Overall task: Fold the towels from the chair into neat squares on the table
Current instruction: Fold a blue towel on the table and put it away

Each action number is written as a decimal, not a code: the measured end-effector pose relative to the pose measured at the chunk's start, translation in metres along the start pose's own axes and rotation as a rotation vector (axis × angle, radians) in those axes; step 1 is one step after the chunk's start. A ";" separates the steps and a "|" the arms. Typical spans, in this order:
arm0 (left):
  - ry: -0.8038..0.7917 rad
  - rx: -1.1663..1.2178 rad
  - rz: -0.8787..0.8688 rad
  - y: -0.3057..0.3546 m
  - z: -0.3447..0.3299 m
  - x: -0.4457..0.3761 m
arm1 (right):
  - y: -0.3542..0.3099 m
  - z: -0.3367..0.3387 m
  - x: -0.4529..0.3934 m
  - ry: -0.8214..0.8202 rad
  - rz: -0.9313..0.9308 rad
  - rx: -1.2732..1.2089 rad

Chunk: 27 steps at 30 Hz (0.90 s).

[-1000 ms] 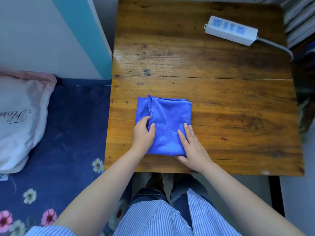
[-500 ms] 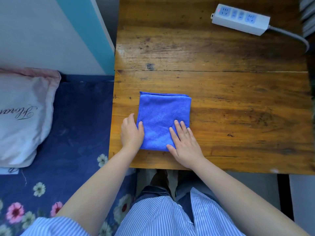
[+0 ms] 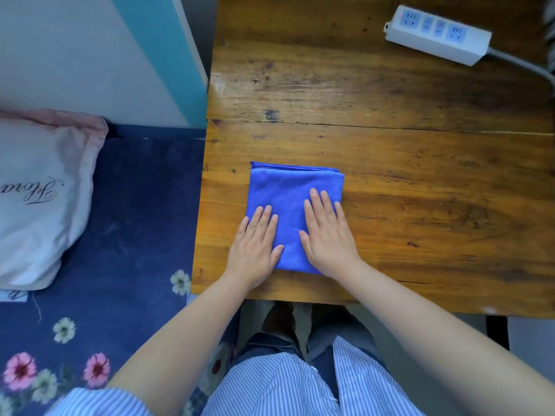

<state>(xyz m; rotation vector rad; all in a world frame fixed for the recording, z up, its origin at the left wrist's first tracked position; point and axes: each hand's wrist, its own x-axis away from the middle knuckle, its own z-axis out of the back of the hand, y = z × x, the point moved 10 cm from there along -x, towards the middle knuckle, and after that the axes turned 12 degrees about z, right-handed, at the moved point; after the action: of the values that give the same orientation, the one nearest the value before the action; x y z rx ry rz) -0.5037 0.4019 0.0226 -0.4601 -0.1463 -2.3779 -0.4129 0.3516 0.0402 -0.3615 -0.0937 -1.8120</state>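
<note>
Now both flat, open palms, left hand (image 3: pixel 255 244) and right hand (image 3: pixel 326 235), should press outward evenly across the folded blue towel (image 3: pixel 288 190) on the table (image 3: pixel 420 205), squaring its edges.

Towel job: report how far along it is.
Done: one blue towel lies folded into a square on the table. In hand: both hands, left and right, press it flat, palms down. Left: no chair or other towels are in view, so the remainder cannot be judged.

Bright even daylight, soft glare on table (image 3: pixel 375 94) far left, edges warped, corners blurred
</note>
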 end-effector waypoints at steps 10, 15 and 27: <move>0.070 -0.023 -0.035 0.000 0.000 -0.004 | 0.063 0.000 -0.028 -0.018 -0.152 -0.189; 0.283 -0.031 -0.251 0.007 0.006 0.022 | 0.005 0.022 0.024 0.206 0.420 0.012; 0.190 -0.004 -0.256 0.009 0.007 0.029 | -0.049 0.000 0.046 0.135 0.629 0.215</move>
<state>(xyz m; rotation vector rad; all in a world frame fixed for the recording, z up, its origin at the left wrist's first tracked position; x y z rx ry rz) -0.5159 0.3786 0.0395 -0.2252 -0.1195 -2.6581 -0.4700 0.3222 0.0600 -0.0948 -0.0694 -1.1848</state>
